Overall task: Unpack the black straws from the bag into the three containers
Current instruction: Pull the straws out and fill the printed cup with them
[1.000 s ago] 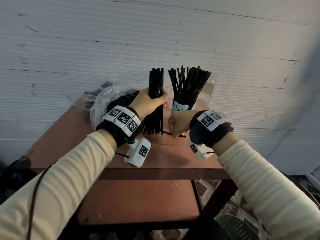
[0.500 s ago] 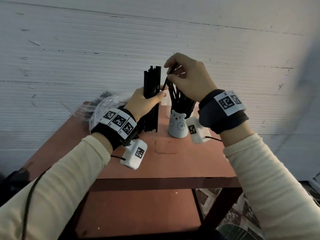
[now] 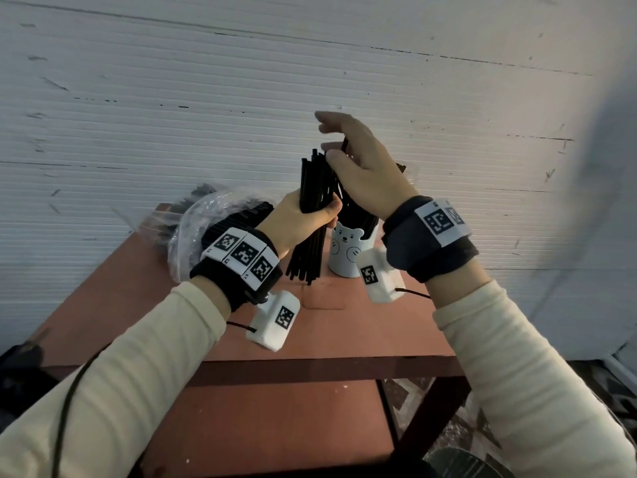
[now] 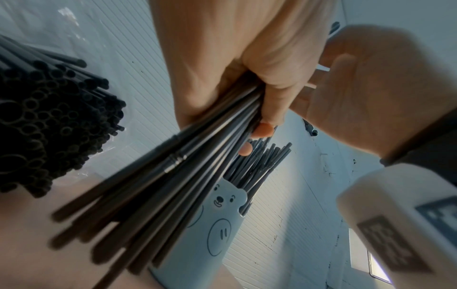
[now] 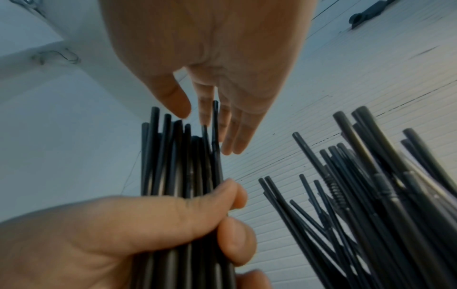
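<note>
Two hands meet over the surface [image 3: 362,326], and the relation that matters is between them. The left hand [image 3: 300,219] is clenched around the middle of a bundle [image 3: 312,215] of black straws, held nearly upright with its long axis vertical; the lower ends hang just above the surface and the upper ends stand free. The right hand [image 3: 365,174] hangs directly above those upper ends, fingers [image 5: 223,125] loose and nearly straight, the thumb close beside them. One straw tip lies against the fingers, but whether it is actually pinched cannot be told, so this hand reads as released. It is the nearer hand to the tips and would likely draw straws straight up along their axis.

Just beyond the left hand, under the right wrist, the bear cup [image 3: 346,250] stands upright, already holding straws that fan outward. A short sideways carry from the bundle should reach it. Behind the left wrist lies the bag [image 3: 206,222], on its side, with many straws inside. Other containers are not clearly visible.
</note>
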`<action>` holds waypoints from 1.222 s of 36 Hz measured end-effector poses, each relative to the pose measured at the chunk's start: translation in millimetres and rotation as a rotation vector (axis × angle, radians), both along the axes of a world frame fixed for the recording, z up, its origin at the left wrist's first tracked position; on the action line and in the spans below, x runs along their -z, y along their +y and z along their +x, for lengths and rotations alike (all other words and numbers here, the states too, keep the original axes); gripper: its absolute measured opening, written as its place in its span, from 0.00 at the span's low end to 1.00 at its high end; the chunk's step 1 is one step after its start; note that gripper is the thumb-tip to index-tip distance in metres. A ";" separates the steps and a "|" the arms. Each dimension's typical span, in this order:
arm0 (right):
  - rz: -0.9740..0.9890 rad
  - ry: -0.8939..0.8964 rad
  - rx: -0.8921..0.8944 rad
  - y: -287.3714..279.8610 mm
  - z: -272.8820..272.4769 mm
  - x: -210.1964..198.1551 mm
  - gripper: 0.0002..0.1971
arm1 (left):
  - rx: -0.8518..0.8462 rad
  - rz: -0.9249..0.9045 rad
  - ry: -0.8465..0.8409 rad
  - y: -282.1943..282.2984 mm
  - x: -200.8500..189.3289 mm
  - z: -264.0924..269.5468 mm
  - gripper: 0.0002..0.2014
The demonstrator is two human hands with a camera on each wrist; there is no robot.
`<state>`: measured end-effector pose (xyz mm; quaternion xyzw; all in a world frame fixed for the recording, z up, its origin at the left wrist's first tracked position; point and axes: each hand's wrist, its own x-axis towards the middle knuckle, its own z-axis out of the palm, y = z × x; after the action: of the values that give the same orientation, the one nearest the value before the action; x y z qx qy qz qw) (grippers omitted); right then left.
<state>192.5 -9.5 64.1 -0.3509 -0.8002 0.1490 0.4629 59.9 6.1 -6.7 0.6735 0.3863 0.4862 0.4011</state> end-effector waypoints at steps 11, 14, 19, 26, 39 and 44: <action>0.103 -0.176 0.011 5.5 -10.5 18.1 0.15 | 0.031 -0.240 0.080 8.6 22.2 -5.9 0.10; 0.143 -0.196 0.014 5.3 -12.4 17.8 0.17 | 0.042 -0.222 0.035 6.3 21.4 -5.8 0.15; 0.099 -0.247 0.040 6.8 -15.9 22.2 0.12 | 0.026 -0.283 0.082 6.3 28.9 -5.4 0.19; 0.113 -0.162 0.060 4.6 -16.0 27.1 0.07 | 0.046 -0.282 0.182 -1.7 34.4 -3.6 0.25; 0.102 -0.136 0.030 -3.2 -15.3 33.0 0.08 | 0.143 -0.323 0.250 -15.9 28.1 -2.2 0.17; 0.131 -0.044 0.092 -7.9 -10.8 33.4 0.27 | 0.119 -0.226 0.204 -21.5 22.7 -4.1 0.22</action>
<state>181.8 -17.4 30.7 -0.3594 -0.8014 0.0674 0.4733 55.8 -15.4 -29.4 0.6917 0.4364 0.3442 0.4611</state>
